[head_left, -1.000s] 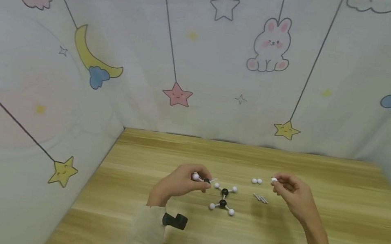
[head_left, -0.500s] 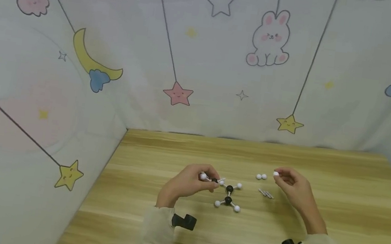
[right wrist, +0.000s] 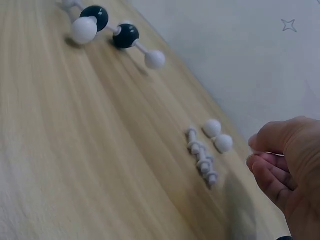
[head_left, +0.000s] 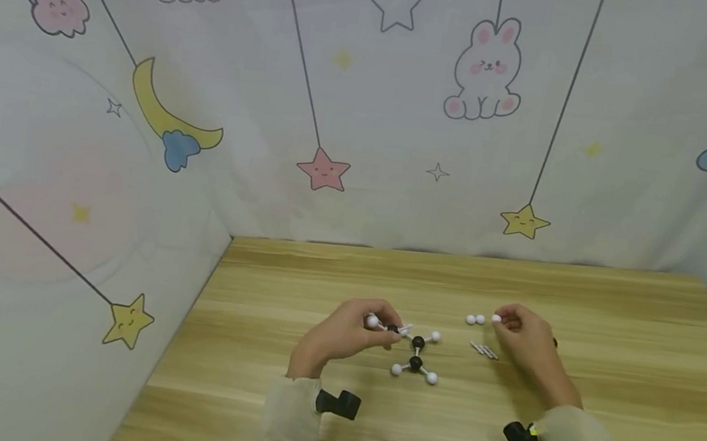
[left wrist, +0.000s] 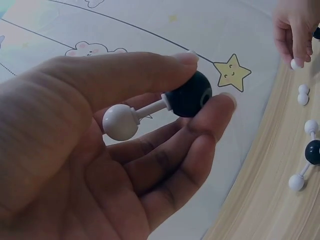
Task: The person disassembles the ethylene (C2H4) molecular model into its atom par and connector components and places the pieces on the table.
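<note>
My left hand (head_left: pixel 348 332) pinches a black ball (left wrist: pixel 187 95) between thumb and fingers. A white ball (left wrist: pixel 120 122) is joined to it by a short white peg, and another white peg (head_left: pixel 406 328) sticks out on the right in the head view. A ball-and-stick molecule model (head_left: pixel 415 363), with black balls in the middle and white balls at the ends, lies beside this hand on the table. My right hand (head_left: pixel 525 340) pinches a loose white ball (head_left: pixel 496 319) in its fingertips, just right of two white balls (head_left: pixel 475 319) lying together.
Several white connector pegs (head_left: pixel 484 351) lie in a row on the wooden table (head_left: pixel 320 268), in front of the white balls. A cloth backdrop (head_left: pixel 395 107) with printed stars and rabbits rises behind the table and along both sides.
My right hand has brought its white ball closer to the two on the table. My left hand has shifted slightly right toward the molecule model, still holding the black ball. The head view has turned a little.
</note>
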A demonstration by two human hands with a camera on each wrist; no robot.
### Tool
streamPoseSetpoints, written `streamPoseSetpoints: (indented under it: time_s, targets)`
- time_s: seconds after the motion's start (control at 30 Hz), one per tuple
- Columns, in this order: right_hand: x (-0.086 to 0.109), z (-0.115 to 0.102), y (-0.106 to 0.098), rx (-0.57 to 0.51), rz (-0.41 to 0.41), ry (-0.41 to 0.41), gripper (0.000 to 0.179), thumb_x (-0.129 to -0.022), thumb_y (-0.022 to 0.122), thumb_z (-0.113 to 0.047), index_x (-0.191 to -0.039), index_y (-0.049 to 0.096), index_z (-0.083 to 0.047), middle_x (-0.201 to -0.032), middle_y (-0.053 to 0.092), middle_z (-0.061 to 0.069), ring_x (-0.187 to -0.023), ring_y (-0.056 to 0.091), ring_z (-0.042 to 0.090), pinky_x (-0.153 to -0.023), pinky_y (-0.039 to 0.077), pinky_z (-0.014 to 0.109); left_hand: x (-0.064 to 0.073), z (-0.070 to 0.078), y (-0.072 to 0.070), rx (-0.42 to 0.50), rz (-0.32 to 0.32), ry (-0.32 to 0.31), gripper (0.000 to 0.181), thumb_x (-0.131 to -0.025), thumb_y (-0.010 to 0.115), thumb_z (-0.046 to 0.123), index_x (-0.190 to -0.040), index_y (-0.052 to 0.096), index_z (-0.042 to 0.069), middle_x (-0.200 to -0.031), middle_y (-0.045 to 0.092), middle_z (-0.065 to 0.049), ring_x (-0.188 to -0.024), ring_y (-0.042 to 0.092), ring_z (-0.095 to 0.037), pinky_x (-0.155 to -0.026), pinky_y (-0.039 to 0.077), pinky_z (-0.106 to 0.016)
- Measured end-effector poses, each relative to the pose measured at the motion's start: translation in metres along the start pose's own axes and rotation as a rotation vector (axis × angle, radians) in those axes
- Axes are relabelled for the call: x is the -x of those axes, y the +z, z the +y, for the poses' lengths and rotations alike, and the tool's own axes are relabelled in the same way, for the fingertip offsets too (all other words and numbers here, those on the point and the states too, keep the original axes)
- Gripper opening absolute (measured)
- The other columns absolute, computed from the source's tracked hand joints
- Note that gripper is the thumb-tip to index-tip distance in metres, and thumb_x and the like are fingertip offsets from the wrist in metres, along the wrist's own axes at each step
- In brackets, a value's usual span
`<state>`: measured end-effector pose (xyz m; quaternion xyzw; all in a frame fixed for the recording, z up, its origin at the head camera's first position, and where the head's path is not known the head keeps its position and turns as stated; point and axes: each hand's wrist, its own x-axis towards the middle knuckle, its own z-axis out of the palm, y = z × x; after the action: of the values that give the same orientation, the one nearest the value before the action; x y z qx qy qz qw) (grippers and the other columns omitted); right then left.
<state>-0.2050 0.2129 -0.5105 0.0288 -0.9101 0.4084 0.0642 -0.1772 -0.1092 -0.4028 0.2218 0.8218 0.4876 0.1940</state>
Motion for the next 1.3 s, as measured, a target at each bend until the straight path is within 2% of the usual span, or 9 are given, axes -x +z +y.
streamPoseSetpoints:
  time_s: [0.1, 0.23, 0.4, 0.63, 1.0, 1.3]
  targets:
    - [-0.004, 0.004, 0.004, 0.028, -0.019, -0.011, 0.016, -0.09, 0.063, -0.01, -0.102, 0.064, 0.001, -0.093, 0.067, 0.014, -0.087, 0.065, 0.027, -0.074, 0.051, 0.037, 0.0, 0.0, 0.0, 0.005, -0.001, -0.003, 0.019, -0.091, 0.066, 0.018, -0.104, 0.066, 0.005, -0.097, 0.065, -0.003, -0.08, 0.068, -0.014, -0.077, 0.055, -0.038]
    - [-0.008, 0.009, 0.008, 0.06, -0.035, -0.026, 0.015, -0.09, 0.062, -0.008, -0.101, 0.063, 0.001, -0.091, 0.066, 0.015, -0.085, 0.064, 0.027, -0.074, 0.05, 0.04, 0.001, 0.001, 0.001, 0.004, -0.002, -0.005, 0.02, -0.091, 0.067, 0.018, -0.106, 0.066, 0.004, -0.097, 0.065, -0.002, -0.08, 0.068, -0.014, -0.075, 0.055, -0.032]
    - [-0.013, 0.012, 0.011, 0.085, -0.046, -0.052, 0.013, -0.088, 0.063, -0.006, -0.098, 0.064, 0.002, -0.089, 0.066, 0.014, -0.082, 0.062, 0.024, -0.073, 0.049, 0.038, 0.001, 0.001, 0.002, 0.0, 0.002, 0.002, 0.018, -0.091, 0.067, 0.018, -0.104, 0.067, 0.006, -0.097, 0.065, -0.002, -0.079, 0.067, -0.012, -0.076, 0.055, -0.034]
    - [-0.016, 0.01, 0.012, 0.114, -0.055, -0.073, 0.012, -0.086, 0.065, -0.004, -0.094, 0.065, 0.004, -0.085, 0.065, 0.014, -0.078, 0.062, 0.023, -0.07, 0.049, 0.038, 0.0, -0.001, 0.004, -0.013, -0.003, 0.013, 0.014, -0.09, 0.067, 0.017, -0.103, 0.067, 0.01, -0.096, 0.065, -0.001, -0.078, 0.067, -0.009, -0.072, 0.053, -0.024]
    - [-0.021, 0.01, 0.027, 0.122, -0.043, -0.112, 0.009, -0.085, 0.065, -0.002, -0.092, 0.065, 0.004, -0.084, 0.063, 0.014, -0.076, 0.061, 0.023, -0.068, 0.05, 0.036, 0.002, -0.003, -0.003, -0.039, -0.007, 0.018, 0.016, -0.089, 0.068, 0.016, -0.103, 0.067, 0.008, -0.096, 0.066, -0.001, -0.079, 0.067, -0.01, -0.071, 0.052, -0.025]
    - [-0.02, 0.01, 0.018, 0.151, -0.047, -0.097, 0.011, -0.085, 0.064, -0.001, -0.094, 0.065, 0.006, -0.086, 0.063, 0.016, -0.077, 0.061, 0.024, -0.069, 0.051, 0.039, -0.003, -0.003, 0.002, -0.028, -0.007, 0.03, 0.019, -0.09, 0.068, 0.016, -0.105, 0.067, 0.006, -0.096, 0.066, -0.001, -0.079, 0.067, -0.01, -0.071, 0.052, -0.024]
